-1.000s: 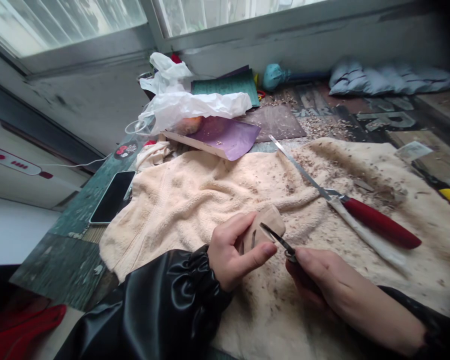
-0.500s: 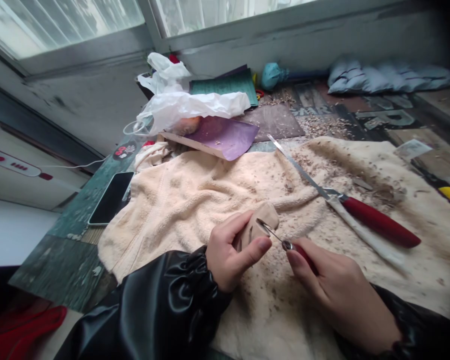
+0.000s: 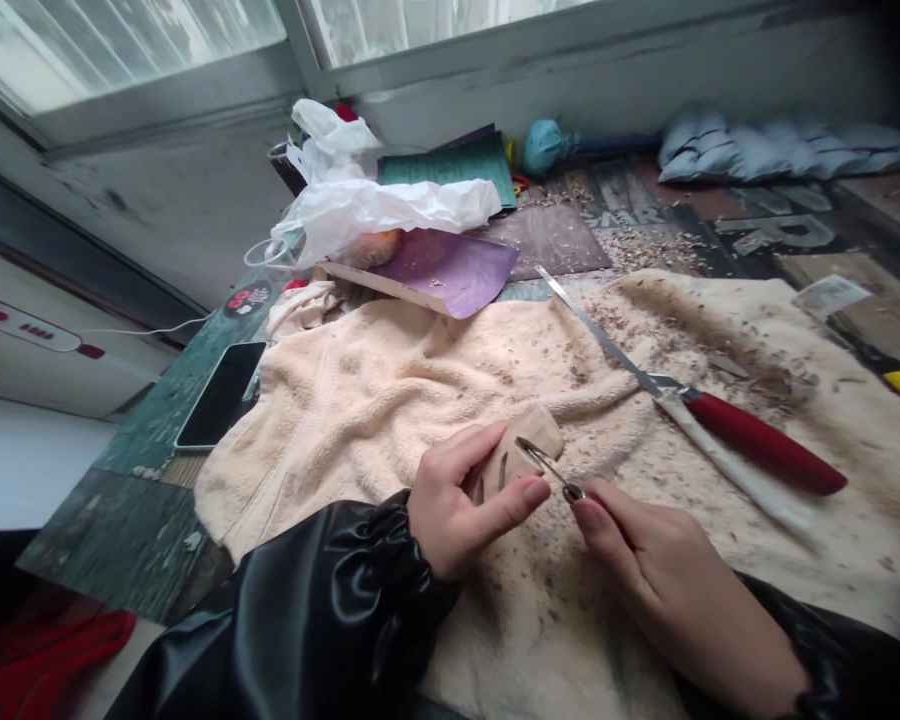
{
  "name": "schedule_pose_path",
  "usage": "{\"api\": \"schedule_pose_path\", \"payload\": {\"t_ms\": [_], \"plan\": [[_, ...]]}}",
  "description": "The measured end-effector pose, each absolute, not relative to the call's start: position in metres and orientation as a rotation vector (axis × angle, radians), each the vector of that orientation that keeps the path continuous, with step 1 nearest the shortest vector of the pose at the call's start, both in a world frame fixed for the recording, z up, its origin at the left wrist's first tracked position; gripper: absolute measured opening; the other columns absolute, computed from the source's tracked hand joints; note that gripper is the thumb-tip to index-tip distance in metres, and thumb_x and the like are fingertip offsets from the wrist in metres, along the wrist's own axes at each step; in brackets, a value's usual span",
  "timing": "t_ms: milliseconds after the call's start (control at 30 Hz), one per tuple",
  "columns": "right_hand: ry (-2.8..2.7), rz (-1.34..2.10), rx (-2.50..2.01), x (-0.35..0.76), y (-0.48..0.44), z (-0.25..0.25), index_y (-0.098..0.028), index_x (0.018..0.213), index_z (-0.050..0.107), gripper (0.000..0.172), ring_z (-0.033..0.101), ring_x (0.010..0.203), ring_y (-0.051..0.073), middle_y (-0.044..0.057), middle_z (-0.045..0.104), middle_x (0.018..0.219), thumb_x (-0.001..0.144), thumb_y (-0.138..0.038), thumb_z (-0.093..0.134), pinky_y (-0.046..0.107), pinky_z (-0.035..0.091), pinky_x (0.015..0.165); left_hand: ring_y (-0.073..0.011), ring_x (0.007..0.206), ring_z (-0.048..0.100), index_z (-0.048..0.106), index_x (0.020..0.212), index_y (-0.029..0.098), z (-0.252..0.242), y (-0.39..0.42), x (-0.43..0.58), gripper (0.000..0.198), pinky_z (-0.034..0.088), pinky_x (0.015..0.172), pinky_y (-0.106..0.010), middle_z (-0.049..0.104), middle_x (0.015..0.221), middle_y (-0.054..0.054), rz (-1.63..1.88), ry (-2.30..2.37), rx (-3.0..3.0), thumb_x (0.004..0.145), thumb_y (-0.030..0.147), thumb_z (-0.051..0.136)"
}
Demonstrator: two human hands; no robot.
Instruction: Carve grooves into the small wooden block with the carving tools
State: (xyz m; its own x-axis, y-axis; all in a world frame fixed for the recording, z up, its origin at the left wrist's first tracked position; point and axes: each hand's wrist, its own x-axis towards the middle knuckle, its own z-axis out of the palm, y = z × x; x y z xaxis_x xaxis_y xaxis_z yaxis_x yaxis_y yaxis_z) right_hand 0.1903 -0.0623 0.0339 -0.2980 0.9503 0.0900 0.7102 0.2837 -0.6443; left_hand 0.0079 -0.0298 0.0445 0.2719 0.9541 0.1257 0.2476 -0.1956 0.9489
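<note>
Facing inward | left hand [image 3: 457, 508] around block [image 3: 536, 428] | right hand [image 3: 660, 560] around tool [image 3: 572, 492]

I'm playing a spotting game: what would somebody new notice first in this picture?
Probably the action near the middle: the left hand grips a wooden block, and the right hand holds a curved-bladed knife at it. Next, the long-bladed, red-handled tool lying on the cream towel at the right. Then the crumpled white plastic bag towards the back.
</note>
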Motion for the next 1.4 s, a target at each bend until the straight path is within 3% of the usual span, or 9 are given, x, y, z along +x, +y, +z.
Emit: {"api": "schedule_pose_path", "payload": {"t_ms": [233, 467, 767, 867, 967, 1133, 1267, 1400], "plan": [[-2.011, 0.987, -1.523, 0.190, -0.061, 0.038, -0.023, 0.062, 0.048, 0.046, 0.055, 0.047, 0.013, -0.001, 0.057, 0.053, 0.095, -0.049, 0.028, 0.025, 0.042, 0.047, -0.0247, 0.089, 0.060, 0.068, 0.089, 0.016, 0.045, -0.025, 0.003, 0.033, 0.046, 0.079, -0.033, 0.065, 0.078, -0.005, 0.941, 1.058, 1.687, 0.080, 0.046, 0.061], [-1.921, 1.310, -1.532, 0.193, -0.059, 0.049, -0.023, 0.057, 0.038, 0.051, 0.043, 0.046, 0.012, -0.002, 0.046, 0.051, 0.091, -0.058, 0.026, 0.024, 0.039, 0.043, -0.0216, 0.080, 0.059, 0.069, 0.090, 0.015, 0.043, -0.025, 0.003, 0.037, 0.045, 0.070, -0.030, 0.065, 0.079, -0.005, 0.951, 1.062, 1.696, 0.078, 0.050, 0.062], [-1.812, 1.627, -1.424, 0.196, -0.054, 0.051, -0.022, 0.056, 0.036, 0.053, 0.036, 0.044, 0.011, -0.003, 0.040, 0.048, 0.091, -0.061, 0.024, 0.024, 0.036, 0.043, -0.0209, 0.079, 0.058, 0.069, 0.093, 0.015, 0.043, -0.026, 0.003, 0.040, 0.046, 0.070, -0.030, 0.064, 0.080, -0.005, 0.966, 1.065, 1.707, 0.078, 0.052, 0.061], [-1.888, 1.457, -1.427, 0.195, -0.055, 0.046, -0.022, 0.058, 0.037, 0.051, 0.041, 0.046, 0.011, -0.003, 0.043, 0.050, 0.093, -0.056, 0.023, 0.024, 0.038, 0.044, -0.0210, 0.077, 0.057, 0.069, 0.089, 0.015, 0.042, -0.027, 0.005, 0.040, 0.047, 0.071, -0.031, 0.062, 0.074, -0.004, 1.006, 1.078, 1.704, 0.078, 0.052, 0.060], [-1.987, 1.040, -1.460, 0.191, -0.058, 0.039, -0.022, 0.062, 0.041, 0.045, 0.048, 0.047, 0.011, -0.002, 0.050, 0.052, 0.094, -0.050, 0.028, 0.024, 0.038, 0.046, -0.0202, 0.075, 0.056, 0.068, 0.091, 0.015, 0.040, -0.030, 0.008, 0.040, 0.047, 0.076, -0.033, 0.060, 0.075, -0.004, 1.044, 1.086, 1.595, 0.081, 0.052, 0.057], [-2.060, 0.619, -1.501, 0.188, -0.066, 0.029, -0.023, 0.066, 0.043, 0.038, 0.050, 0.043, 0.011, -0.004, 0.049, 0.050, 0.096, -0.044, 0.031, 0.024, 0.036, 0.045, -0.0198, 0.078, 0.056, 0.068, 0.097, 0.016, 0.041, -0.032, 0.011, 0.040, 0.047, 0.081, -0.033, 0.061, 0.081, -0.005, 1.059, 1.063, 1.508, 0.081, 0.052, 0.058], [-2.082, 0.553, -1.542, 0.188, -0.067, 0.029, -0.023, 0.068, 0.045, 0.038, 0.052, 0.044, 0.013, -0.003, 0.052, 0.051, 0.096, -0.045, 0.031, 0.025, 0.037, 0.045, -0.0196, 0.077, 0.055, 0.068, 0.094, 0.016, 0.042, -0.030, 0.011, 0.037, 0.046, 0.079, -0.033, 0.060, 0.079, -0.004, 1.047, 1.058, 1.541, 0.081, 0.049, 0.059], [-2.047, 0.826, -1.503, 0.189, -0.065, 0.035, -0.023, 0.065, 0.045, 0.042, 0.055, 0.046, 0.012, -0.002, 0.055, 0.052, 0.095, -0.046, 0.027, 0.024, 0.039, 0.046, -0.0209, 0.077, 0.056, 0.068, 0.090, 0.014, 0.042, -0.028, 0.008, 0.037, 0.046, 0.078, -0.033, 0.059, 0.074, -0.005, 1.008, 1.026, 1.630, 0.080, 0.050, 0.059]]}}
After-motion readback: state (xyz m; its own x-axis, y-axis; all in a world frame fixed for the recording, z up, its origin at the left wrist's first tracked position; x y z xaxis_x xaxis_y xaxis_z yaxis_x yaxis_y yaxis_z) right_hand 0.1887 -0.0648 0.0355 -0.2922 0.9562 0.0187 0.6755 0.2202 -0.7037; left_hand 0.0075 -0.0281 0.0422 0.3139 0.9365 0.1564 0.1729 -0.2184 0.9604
